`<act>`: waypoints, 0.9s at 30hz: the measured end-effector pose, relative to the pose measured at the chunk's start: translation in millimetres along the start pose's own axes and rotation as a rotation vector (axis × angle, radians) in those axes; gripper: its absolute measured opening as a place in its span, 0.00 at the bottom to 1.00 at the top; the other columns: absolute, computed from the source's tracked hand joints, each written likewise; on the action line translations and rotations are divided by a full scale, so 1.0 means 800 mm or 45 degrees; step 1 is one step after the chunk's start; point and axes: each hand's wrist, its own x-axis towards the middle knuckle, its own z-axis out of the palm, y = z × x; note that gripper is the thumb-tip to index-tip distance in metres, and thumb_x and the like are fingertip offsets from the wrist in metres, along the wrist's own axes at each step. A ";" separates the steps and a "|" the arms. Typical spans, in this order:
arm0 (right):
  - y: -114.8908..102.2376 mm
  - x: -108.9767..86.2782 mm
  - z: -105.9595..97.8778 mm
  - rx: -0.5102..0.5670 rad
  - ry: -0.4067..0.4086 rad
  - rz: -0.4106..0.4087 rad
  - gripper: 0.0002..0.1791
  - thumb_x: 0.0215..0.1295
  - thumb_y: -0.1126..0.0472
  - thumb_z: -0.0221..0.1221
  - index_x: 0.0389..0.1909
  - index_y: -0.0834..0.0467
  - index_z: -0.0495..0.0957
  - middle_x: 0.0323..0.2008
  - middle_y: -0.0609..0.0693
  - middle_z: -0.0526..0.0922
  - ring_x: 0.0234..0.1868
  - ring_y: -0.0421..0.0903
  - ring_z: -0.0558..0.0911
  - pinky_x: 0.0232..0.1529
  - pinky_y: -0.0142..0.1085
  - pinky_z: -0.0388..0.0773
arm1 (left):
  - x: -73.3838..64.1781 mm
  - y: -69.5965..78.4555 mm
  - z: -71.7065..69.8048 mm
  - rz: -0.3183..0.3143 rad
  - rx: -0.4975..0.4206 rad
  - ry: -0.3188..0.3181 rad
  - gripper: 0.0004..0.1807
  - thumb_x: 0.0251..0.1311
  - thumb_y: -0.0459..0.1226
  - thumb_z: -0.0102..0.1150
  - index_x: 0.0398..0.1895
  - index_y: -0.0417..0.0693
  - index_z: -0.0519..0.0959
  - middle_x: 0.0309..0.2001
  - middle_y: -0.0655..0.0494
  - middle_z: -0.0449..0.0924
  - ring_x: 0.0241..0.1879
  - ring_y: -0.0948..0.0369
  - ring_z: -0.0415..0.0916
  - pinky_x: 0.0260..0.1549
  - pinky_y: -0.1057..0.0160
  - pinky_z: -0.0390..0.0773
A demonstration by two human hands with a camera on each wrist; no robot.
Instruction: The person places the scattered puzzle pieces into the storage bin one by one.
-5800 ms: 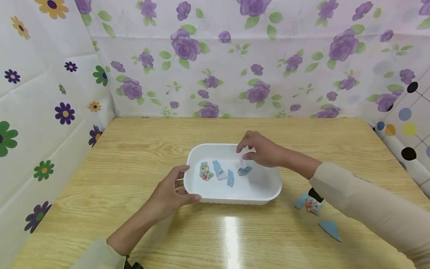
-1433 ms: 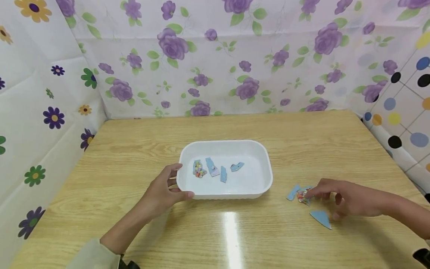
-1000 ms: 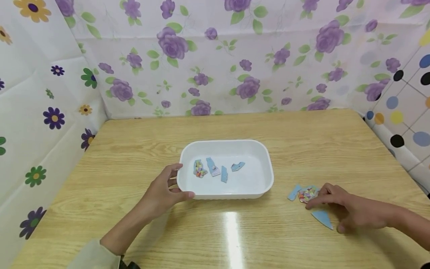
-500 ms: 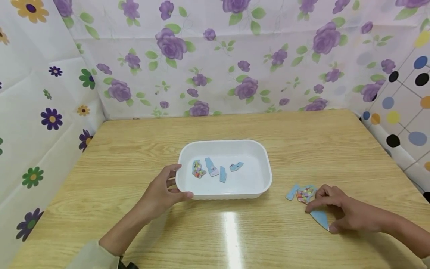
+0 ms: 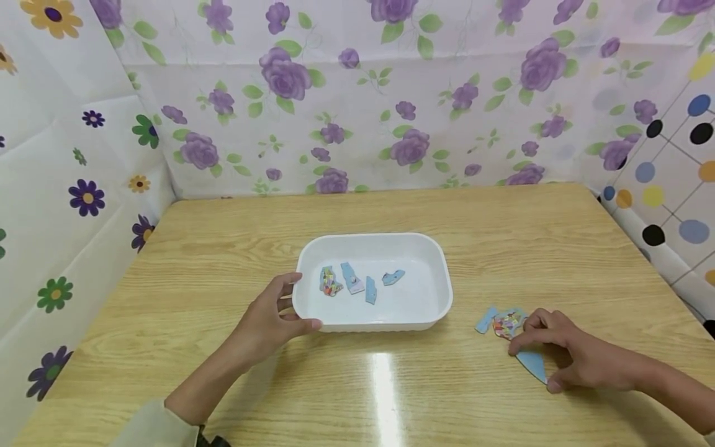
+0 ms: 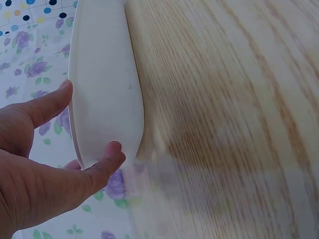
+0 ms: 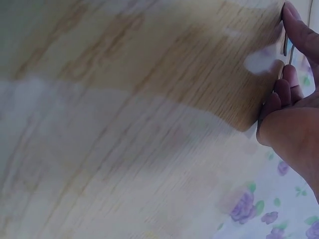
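Observation:
My left hand (image 5: 274, 320) holds the left end of a white plastic tub (image 5: 410, 313), thumb at the front rim and fingers around the end wall. In the left wrist view the thumb and fingers span that wall. Inside the tub lie several flat puzzle pieces, among them a multicoloured one (image 5: 331, 282) and a plain blue strip (image 5: 371, 290). At the right, my right hand (image 5: 575, 354) pinches a blue curved-edge puzzle piece (image 5: 532, 365) at its two ends, low over the table. Right beside its fingers lies a colourful puzzle piece (image 5: 507, 323).
A small blue puzzle piece (image 5: 486, 320) lies left of the colourful one. The wood-grain table (image 5: 251, 230) is enclosed by a purple-flowered sheet (image 5: 346, 112) at the back, with patterned sheets on both sides.
My right hand has moved from over the tub to the loose pieces at the right, and its thumb and finger have come together on the blue curved-edge piece. The left hand stays put.

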 end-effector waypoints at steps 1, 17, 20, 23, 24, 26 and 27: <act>0.000 0.000 0.000 0.005 -0.003 -0.002 0.34 0.45 0.56 0.73 0.58 0.46 0.75 0.49 0.40 0.66 0.46 0.36 0.55 0.34 0.30 0.58 | 0.000 0.000 0.000 0.000 -0.002 0.001 0.50 0.47 0.35 0.75 0.71 0.41 0.54 0.64 0.39 0.64 0.59 0.44 0.71 0.51 0.61 0.81; -0.004 0.003 -0.015 0.121 -0.086 0.065 0.28 0.56 0.56 0.68 0.59 0.47 0.74 0.52 0.41 0.70 0.48 0.36 0.61 0.39 0.32 0.65 | 0.001 0.000 0.000 -0.020 0.015 0.004 0.51 0.47 0.35 0.75 0.72 0.43 0.54 0.65 0.40 0.62 0.61 0.44 0.70 0.51 0.61 0.81; -0.006 0.004 -0.017 0.123 -0.083 0.055 0.28 0.56 0.57 0.68 0.59 0.48 0.74 0.51 0.42 0.71 0.48 0.36 0.62 0.38 0.32 0.65 | 0.001 0.000 0.000 -0.023 0.021 0.006 0.51 0.47 0.35 0.75 0.72 0.43 0.53 0.65 0.40 0.62 0.61 0.44 0.70 0.51 0.61 0.81; -0.007 0.006 -0.020 0.121 -0.074 0.055 0.28 0.55 0.58 0.69 0.59 0.48 0.74 0.51 0.42 0.71 0.46 0.36 0.62 0.35 0.33 0.65 | 0.001 0.000 -0.001 -0.020 0.022 0.006 0.51 0.47 0.35 0.75 0.72 0.43 0.54 0.64 0.40 0.63 0.60 0.44 0.70 0.51 0.61 0.81; -0.008 0.007 -0.021 0.120 -0.068 0.049 0.28 0.55 0.59 0.69 0.59 0.48 0.74 0.50 0.43 0.71 0.46 0.36 0.63 0.34 0.34 0.65 | 0.001 0.000 -0.001 -0.018 0.022 0.006 0.51 0.47 0.35 0.75 0.72 0.43 0.54 0.64 0.40 0.63 0.60 0.44 0.70 0.51 0.61 0.81; -0.009 0.009 -0.024 0.116 -0.053 0.036 0.28 0.55 0.60 0.70 0.58 0.49 0.74 0.50 0.43 0.71 0.44 0.36 0.63 0.31 0.34 0.66 | 0.001 -0.001 -0.001 -0.014 0.021 0.005 0.51 0.47 0.36 0.75 0.72 0.43 0.54 0.64 0.41 0.63 0.60 0.44 0.70 0.51 0.61 0.81; -0.009 0.010 -0.026 0.115 -0.048 0.031 0.28 0.55 0.61 0.70 0.58 0.49 0.74 0.50 0.43 0.71 0.44 0.36 0.63 0.30 0.34 0.67 | 0.001 -0.001 -0.001 -0.011 0.021 0.004 0.51 0.47 0.36 0.75 0.71 0.43 0.54 0.64 0.41 0.63 0.61 0.44 0.70 0.51 0.61 0.81</act>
